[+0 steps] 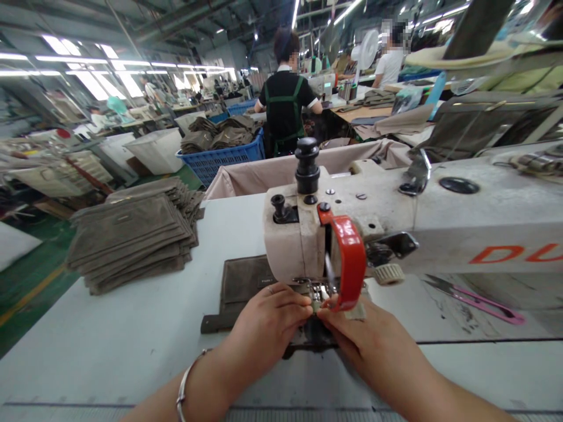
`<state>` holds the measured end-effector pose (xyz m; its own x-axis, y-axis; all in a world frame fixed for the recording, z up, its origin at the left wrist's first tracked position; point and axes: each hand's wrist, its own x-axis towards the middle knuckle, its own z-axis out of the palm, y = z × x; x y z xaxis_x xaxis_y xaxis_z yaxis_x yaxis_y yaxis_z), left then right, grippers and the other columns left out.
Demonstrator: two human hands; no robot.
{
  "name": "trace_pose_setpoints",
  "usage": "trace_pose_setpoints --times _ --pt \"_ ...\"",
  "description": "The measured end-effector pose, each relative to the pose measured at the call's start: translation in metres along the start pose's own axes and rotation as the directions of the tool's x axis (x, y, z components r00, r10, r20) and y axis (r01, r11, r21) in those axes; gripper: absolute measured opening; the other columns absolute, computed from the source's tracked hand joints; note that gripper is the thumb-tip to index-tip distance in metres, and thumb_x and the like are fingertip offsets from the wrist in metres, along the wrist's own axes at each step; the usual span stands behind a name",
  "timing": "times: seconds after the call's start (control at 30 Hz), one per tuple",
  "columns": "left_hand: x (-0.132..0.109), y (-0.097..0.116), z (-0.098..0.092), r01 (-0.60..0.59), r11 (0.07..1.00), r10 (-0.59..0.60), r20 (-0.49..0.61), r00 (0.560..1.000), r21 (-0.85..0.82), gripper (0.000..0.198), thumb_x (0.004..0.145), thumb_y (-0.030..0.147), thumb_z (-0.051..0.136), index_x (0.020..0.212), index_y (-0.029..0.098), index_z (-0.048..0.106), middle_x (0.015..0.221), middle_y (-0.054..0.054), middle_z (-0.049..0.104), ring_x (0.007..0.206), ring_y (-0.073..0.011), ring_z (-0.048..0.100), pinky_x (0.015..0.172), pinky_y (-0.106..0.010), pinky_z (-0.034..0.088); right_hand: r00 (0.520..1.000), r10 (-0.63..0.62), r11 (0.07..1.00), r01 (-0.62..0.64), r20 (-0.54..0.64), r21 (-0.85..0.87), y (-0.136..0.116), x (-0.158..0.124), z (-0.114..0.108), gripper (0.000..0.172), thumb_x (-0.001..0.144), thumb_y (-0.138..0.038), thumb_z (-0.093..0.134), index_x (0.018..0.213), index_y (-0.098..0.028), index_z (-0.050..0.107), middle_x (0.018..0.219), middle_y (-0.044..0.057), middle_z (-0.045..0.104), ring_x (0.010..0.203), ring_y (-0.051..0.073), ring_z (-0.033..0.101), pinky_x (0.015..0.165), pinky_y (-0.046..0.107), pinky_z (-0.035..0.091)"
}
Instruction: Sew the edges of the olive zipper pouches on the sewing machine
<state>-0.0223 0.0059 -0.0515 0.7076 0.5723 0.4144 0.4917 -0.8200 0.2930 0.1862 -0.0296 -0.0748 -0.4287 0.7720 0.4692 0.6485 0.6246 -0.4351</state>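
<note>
A white sewing machine (pixel 281 246) with a red guard (pixel 352 264) stands before me. A grey-brown fabric panel (pixel 240 281) with a small label lies flat on the table, its right part running under the machine head. My left hand (pixel 268 319) rests over the panel, thumb and fingers pinched together at its edge in front of the presser foot (pixel 319 290). Close against it, my right hand (pixel 365 328) pinches the fabric edge from the other side, partly behind the red guard. A narrow fabric strip (pixel 215 323) sticks out left of my left hand.
A stack of grey-brown fabric pieces (pixel 132 234) sits on the table's left. Pink-handled thread snips (pixel 484 302) lie to the right, below the machine arm. Beyond the table are a blue crate (pixel 224 161) of fabric pieces and a person (pixel 285 99) with their back to me.
</note>
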Motion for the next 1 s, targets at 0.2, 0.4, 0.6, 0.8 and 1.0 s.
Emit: trace_pose_setpoints --times 0.2,0.4,0.6,0.8,1.0 --pt "-0.001 -0.013 0.003 0.039 0.997 -0.038 0.011 0.999 -0.066 0.023 0.097 0.019 0.045 0.098 0.019 0.069 0.098 -0.002 0.072 0.095 -0.0159 0.066 0.091 -0.032 0.052 1.0 -0.024 1.0 0.024 -0.006 0.02 0.002 0.001 0.001 0.024 0.089 -0.01 0.046 0.103 -0.019 0.064 0.099 0.009 0.062 0.087 0.023 0.057 0.073 0.037 0.053" --pt "-0.005 -0.048 -0.004 0.1 0.954 -0.081 0.079 0.994 -0.284 0.013 0.092 0.018 0.059 0.096 0.022 0.07 0.103 -0.002 0.072 0.095 -0.016 0.067 0.09 -0.032 0.053 0.993 0.098 0.988 -0.105 -0.061 -0.115 0.009 0.008 -0.008 0.011 0.089 -0.016 0.048 0.091 -0.014 0.059 0.092 0.01 0.058 0.088 0.026 0.051 0.078 0.045 0.048" --pt "-0.003 -0.032 0.0 0.125 0.969 -0.116 0.053 0.992 -0.213 0.012 0.087 0.019 0.064 0.098 0.02 0.069 0.1 -0.003 0.072 0.095 -0.0182 0.066 0.09 -0.036 0.053 0.992 0.127 0.961 -0.122 0.004 -0.248 0.012 0.01 -0.013 0.022 0.089 -0.025 0.053 0.068 -0.018 0.056 0.072 0.006 0.056 0.076 0.026 0.05 0.072 0.045 0.045" --pt "-0.003 -0.002 0.011 0.164 0.984 -0.168 -0.062 0.984 -0.062 0.01 0.088 0.017 0.061 0.093 0.019 0.069 0.099 -0.002 0.071 0.093 -0.019 0.064 0.091 -0.037 0.052 0.999 -0.032 0.999 0.032 0.009 0.028 0.008 0.008 -0.005 0.021 0.09 -0.014 0.052 0.106 -0.021 0.064 0.097 0.005 0.065 0.09 0.021 0.055 0.078 0.036 0.049" --pt "-0.001 -0.005 0.017 0.143 0.988 -0.15 -0.121 0.981 -0.063 0.011 0.089 0.015 0.059 0.09 0.019 0.069 0.094 -0.001 0.071 0.089 -0.0174 0.063 0.085 -0.032 0.053 0.999 -0.033 0.999 0.034 -0.041 0.02 0.01 0.006 0.002 0.021 0.092 -0.014 0.048 0.1 -0.02 0.067 0.097 0.007 0.067 0.085 0.021 0.059 0.073 0.036 0.052"
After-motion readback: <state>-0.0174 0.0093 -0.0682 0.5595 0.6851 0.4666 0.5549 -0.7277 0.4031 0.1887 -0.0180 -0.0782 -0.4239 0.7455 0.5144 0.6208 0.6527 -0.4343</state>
